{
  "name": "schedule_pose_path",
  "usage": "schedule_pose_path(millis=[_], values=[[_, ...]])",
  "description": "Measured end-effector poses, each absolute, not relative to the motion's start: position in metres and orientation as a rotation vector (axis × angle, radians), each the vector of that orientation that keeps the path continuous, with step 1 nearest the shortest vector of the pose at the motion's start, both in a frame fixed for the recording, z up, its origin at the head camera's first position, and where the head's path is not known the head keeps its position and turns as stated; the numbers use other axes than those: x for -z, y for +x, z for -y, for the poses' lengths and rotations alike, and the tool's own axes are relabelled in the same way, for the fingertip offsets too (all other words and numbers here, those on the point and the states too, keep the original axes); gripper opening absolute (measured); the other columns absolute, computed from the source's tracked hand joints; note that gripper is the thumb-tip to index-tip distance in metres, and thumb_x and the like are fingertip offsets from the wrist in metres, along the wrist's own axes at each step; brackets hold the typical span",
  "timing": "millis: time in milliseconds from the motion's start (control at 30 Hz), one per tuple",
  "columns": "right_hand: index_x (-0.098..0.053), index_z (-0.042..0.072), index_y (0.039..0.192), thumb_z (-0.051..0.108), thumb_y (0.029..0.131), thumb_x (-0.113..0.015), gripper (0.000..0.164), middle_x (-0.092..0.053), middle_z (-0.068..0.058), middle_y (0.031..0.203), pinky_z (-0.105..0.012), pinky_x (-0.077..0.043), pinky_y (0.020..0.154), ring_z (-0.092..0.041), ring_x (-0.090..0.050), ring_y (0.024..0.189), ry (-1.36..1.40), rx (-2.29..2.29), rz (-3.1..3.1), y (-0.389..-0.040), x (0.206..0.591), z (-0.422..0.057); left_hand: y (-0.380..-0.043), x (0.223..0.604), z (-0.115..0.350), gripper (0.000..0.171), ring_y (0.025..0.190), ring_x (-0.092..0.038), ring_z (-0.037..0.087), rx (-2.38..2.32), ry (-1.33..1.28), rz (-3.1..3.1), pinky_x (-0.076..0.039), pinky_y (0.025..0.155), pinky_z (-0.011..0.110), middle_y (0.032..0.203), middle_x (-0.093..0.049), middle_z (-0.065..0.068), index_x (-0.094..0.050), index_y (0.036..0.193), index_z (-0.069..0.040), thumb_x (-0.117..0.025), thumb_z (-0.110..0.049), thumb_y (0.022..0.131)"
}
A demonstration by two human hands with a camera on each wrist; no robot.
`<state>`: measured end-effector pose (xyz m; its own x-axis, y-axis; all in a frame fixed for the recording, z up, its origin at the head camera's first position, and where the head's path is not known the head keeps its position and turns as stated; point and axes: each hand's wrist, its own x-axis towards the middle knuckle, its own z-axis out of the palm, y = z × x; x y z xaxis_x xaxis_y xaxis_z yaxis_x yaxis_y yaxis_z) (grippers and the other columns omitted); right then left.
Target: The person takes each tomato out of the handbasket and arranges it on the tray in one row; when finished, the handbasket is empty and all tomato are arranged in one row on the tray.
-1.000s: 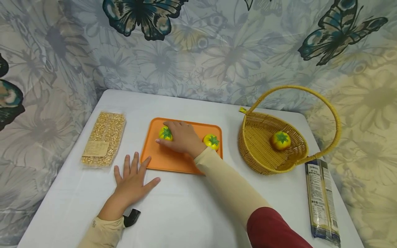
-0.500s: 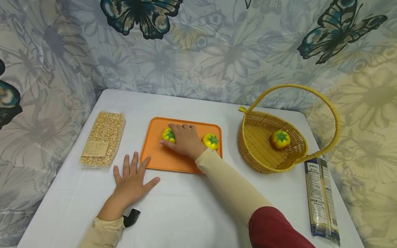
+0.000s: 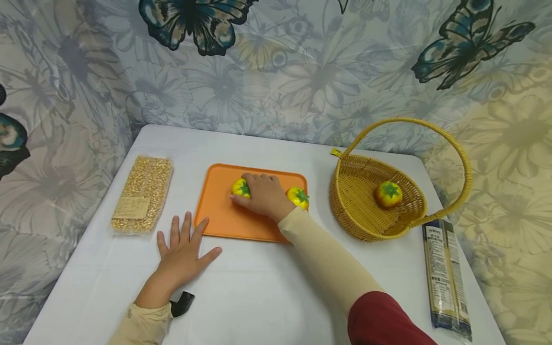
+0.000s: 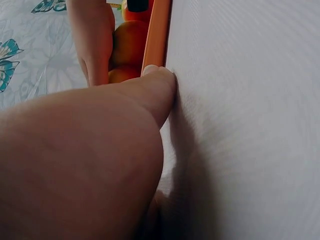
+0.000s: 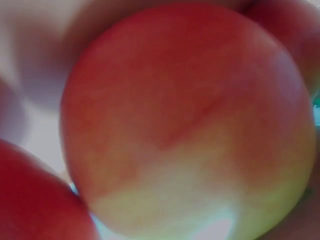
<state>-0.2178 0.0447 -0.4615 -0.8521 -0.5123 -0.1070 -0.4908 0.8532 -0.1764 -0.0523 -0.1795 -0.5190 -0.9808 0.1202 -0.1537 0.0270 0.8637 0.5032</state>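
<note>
On the orange tray (image 3: 215, 215), my right hand (image 3: 265, 195) curls its thumb and fingers round a yellow-and-red tomato-like fruit (image 3: 241, 188) with a green star-shaped top. A similar fruit (image 3: 298, 198) sits at the tray's right side, by my wrist. Under the palm, hidden from the head view, a third fruit (image 4: 131, 44) shows between those two in the left wrist view. This round red-yellow fruit (image 5: 185, 120) fills the right wrist view. My left hand (image 3: 180, 261) lies flat on the white table, fingers spread, with fingertips at the tray's near left corner.
A yellow woven basket (image 3: 345, 211) with a tall handle stands right of the tray, one such fruit (image 3: 389, 194) inside. A clear bag of yellow kernels (image 3: 142, 194) lies at the left. A long dark-and-white packet (image 3: 446, 280) lies along the right table edge.
My right hand has slid rightward over the tray, and the fruit in its fingers has moved with it. The fruit at the right side has shifted slightly right. My left hand has stayed put.
</note>
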Motion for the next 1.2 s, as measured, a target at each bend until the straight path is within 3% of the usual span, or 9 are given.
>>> schedule_pose_path(millis=[233,500,833,1100,1200], values=[[-0.037,0.018,0.165,0.087,0.092,-0.049,0.101,-0.047,-0.002,0.162,-0.059,-0.014,0.125,-0.026,-0.037,0.152,-0.786,0.347,-2.925,-0.208,0.463,-0.058,-0.048,0.517,0.176,0.095,0.154,0.028,0.048,-0.788,0.124,-2.832,0.026,0.107,0.076,0.173,0.013,0.027,-0.022,0.170,-0.016,-0.054,-0.072,0.100],[-0.034,0.018,0.166,0.078,0.095,-0.057,0.096,-0.041,-0.007,0.165,-0.062,-0.006,0.125,-0.031,-0.029,0.155,-0.615,0.575,-3.033,-0.204,0.429,-0.103,-0.048,0.519,0.174,0.097,0.153,0.032,0.044,-0.786,0.137,-2.833,0.028,0.107,0.074,0.173,0.017,0.024,-0.018,0.171,-0.018,-0.052,-0.074,0.100],[-0.027,0.009,0.168,0.068,0.100,-0.059,0.096,-0.034,-0.023,0.167,-0.065,-0.015,0.122,-0.047,-0.026,0.153,-0.181,0.851,-3.154,-0.205,0.378,-0.224,-0.049,0.517,0.176,0.100,0.152,0.034,0.045,-0.772,0.129,-2.820,0.028,0.106,0.075,0.172,0.021,0.024,-0.015,0.172,-0.016,-0.050,-0.075,0.100],[-0.007,0.004,0.170,0.081,0.097,-0.045,0.112,-0.005,-0.036,0.170,-0.080,-0.017,0.113,-0.065,-0.006,0.151,0.248,0.782,-2.912,-0.203,0.357,-0.315,-0.051,0.520,0.178,0.099,0.151,0.035,0.045,-0.789,0.152,-2.824,0.028,0.106,0.075,0.172,0.021,0.025,-0.013,0.172,-0.016,-0.050,-0.075,0.100],[-0.001,0.003,0.170,0.080,0.098,-0.043,0.113,-0.001,-0.038,0.169,-0.081,-0.019,0.112,-0.068,-0.006,0.149,0.341,0.762,-2.814,-0.199,0.354,-0.338,-0.052,0.522,0.177,0.100,0.151,0.035,0.045,-0.788,0.161,-2.823,0.028,0.106,0.075,0.172,0.020,0.025,-0.013,0.172,-0.016,-0.050,-0.075,0.100]])
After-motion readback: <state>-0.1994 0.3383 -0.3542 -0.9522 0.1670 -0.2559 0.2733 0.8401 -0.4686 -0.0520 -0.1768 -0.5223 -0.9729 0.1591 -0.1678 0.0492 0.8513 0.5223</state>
